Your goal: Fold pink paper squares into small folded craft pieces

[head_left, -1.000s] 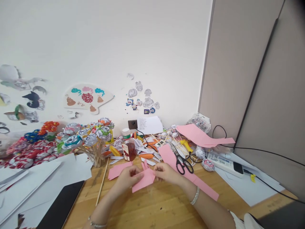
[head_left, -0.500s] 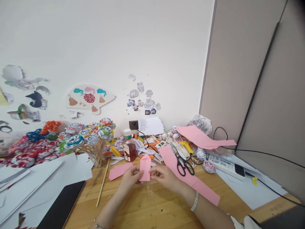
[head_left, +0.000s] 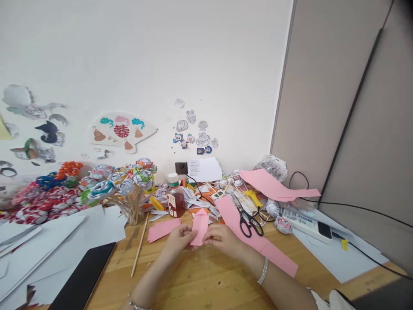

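A small folded piece of pink paper (head_left: 200,226), pointed at its top end, is held upright above the wooden table. My left hand (head_left: 180,239) pinches its lower left edge, thumb in front. On the other side my right hand (head_left: 221,237) has its fingers closed at the lower right edge of the same paper. Just left of the hands lie more pink paper pieces (head_left: 163,229). Right of them a long pink paper strip (head_left: 274,254) lies on the table, with black-handled scissors (head_left: 248,224) resting on it.
A bottle of reddish-brown liquid (head_left: 175,198) stands behind the hands, among paper scraps. At left are paper flowers on sticks (head_left: 132,185), white sheets (head_left: 64,237), a black flat object (head_left: 84,275) and a wooden stick (head_left: 140,245). A power strip (head_left: 306,224) lies at right.
The folded pink paper has shifted slightly right and now leans a little to the right. Both hands keep their places at its lower edges.
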Demonstrator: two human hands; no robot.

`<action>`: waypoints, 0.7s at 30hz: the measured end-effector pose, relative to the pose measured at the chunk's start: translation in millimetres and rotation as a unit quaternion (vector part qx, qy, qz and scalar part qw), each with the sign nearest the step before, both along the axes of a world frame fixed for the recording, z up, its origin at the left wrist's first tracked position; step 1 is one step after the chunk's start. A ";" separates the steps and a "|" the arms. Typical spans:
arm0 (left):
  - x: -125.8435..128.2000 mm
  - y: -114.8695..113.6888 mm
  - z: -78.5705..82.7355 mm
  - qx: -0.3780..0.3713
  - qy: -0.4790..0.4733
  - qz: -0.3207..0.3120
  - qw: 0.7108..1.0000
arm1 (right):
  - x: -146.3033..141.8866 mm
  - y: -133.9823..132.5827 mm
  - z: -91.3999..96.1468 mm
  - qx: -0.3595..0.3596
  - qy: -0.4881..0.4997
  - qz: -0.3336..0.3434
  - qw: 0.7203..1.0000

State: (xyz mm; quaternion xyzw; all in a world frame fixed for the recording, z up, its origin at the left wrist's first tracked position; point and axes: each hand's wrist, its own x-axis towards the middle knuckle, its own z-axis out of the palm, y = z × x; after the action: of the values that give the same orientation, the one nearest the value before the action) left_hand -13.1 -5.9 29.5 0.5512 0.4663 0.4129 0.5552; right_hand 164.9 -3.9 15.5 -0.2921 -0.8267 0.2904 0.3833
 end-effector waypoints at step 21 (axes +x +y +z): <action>3.4 -7.6 10.8 0.029 0.019 -0.081 0.996 | -9.3 5.8 -12.7 -0.153 0.108 -0.101 0.977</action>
State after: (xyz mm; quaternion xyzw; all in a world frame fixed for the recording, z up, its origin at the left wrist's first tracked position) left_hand -9.7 -13.5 40.3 0.6108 0.4185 0.3691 0.5617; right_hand 155.6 1.9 2.8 -0.3959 -0.6922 0.4037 0.4485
